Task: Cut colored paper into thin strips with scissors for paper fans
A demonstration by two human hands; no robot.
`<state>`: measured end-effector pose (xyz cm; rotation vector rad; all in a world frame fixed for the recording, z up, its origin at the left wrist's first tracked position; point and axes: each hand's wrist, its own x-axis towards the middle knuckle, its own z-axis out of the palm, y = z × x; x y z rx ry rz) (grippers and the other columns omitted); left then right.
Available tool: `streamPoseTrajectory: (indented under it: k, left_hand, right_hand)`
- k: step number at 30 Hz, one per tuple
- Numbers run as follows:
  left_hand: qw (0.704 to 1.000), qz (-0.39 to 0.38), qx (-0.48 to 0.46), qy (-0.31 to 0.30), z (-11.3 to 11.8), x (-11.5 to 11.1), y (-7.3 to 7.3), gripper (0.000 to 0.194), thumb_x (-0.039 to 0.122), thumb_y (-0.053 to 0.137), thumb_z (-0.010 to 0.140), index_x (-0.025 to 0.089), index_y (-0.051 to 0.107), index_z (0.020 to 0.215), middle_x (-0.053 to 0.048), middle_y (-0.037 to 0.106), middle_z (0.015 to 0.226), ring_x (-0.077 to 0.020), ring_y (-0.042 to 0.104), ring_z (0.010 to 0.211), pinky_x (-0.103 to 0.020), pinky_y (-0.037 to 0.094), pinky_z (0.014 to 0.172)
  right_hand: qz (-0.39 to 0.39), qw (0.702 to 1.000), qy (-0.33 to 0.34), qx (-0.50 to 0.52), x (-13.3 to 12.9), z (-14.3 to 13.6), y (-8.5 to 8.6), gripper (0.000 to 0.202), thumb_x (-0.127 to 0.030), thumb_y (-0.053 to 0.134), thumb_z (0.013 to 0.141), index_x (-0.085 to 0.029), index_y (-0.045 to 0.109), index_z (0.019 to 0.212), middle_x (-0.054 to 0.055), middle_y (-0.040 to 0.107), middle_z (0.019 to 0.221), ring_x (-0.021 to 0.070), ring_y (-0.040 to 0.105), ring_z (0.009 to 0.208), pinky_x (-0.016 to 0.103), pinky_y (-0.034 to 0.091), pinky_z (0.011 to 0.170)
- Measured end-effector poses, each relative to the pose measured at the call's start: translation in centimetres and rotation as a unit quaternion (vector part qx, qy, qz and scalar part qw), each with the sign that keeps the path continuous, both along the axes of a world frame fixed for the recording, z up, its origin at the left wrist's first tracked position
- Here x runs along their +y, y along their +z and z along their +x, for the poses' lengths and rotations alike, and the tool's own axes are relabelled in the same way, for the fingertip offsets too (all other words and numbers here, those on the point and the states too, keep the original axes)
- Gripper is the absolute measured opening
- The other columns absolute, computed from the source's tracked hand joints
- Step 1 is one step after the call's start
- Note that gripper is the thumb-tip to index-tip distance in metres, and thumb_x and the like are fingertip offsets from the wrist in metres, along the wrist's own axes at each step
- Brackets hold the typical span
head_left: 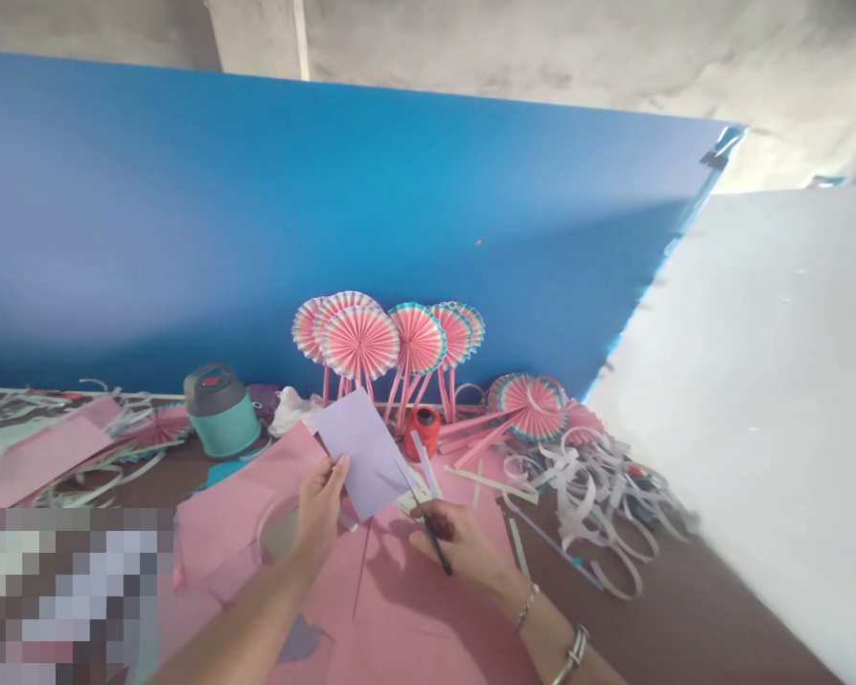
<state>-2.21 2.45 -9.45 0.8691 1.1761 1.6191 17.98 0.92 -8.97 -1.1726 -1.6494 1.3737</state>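
Observation:
My left hand (321, 504) pinches the left edge of a lavender sheet of paper (363, 452), held tilted above the table. In my right hand (460, 542) is a pair of dark scissors (437, 544), the blades pointing up and left at the sheet's right edge. A narrow lavender strip (426, 466) stands just right of the sheet, beside the blades; whether it still joins the sheet I cannot tell. Large pink paper sheets (428, 618) lie beneath both hands.
Several round pleated paper fans (360, 342) lean against the blue partition (399, 190). A red thread spool (421, 433) stands before them. At left is a teal lidded container (224, 419). Curled paper strips (592, 495) heap at right, near a white panel (777, 400).

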Motion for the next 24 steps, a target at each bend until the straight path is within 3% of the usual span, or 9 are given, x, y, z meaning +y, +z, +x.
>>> streamPoseTrajectory:
  k: [9, 24]
  left_hand:
    - [1.0, 0.005, 0.008, 0.009, 0.0, 0.0, 0.0, 0.027, 0.044, 0.067, 0.071, 0.018, 0.065, 0.078, 0.0, 0.065, 0.071, -0.016, 0.061, 0.07, -0.023, 0.047, 0.063]
    - [1.0, -0.007, 0.003, 0.008, -0.1, 0.0, -0.3, 0.03, 0.045, 0.067, 0.071, 0.017, 0.066, 0.084, -0.002, 0.068, 0.081, -0.0174, 0.062, 0.077, -0.024, 0.048, 0.066]
  right_hand:
    - [-0.005, 1.0, 0.001, -0.003, 0.0, 0.0, -0.2, 0.031, -0.037, 0.07, 0.062, -0.015, 0.065, 0.084, -0.006, 0.042, 0.053, 0.0091, 0.036, 0.049, 0.023, 0.028, 0.048]
    - [-0.01, 1.0, 0.005, 0.0, 0.1, 0.2, -1.0, 0.03, -0.038, 0.072, 0.066, -0.014, 0.066, 0.084, -0.007, 0.041, 0.052, 0.0068, 0.032, 0.045, 0.019, 0.026, 0.042]
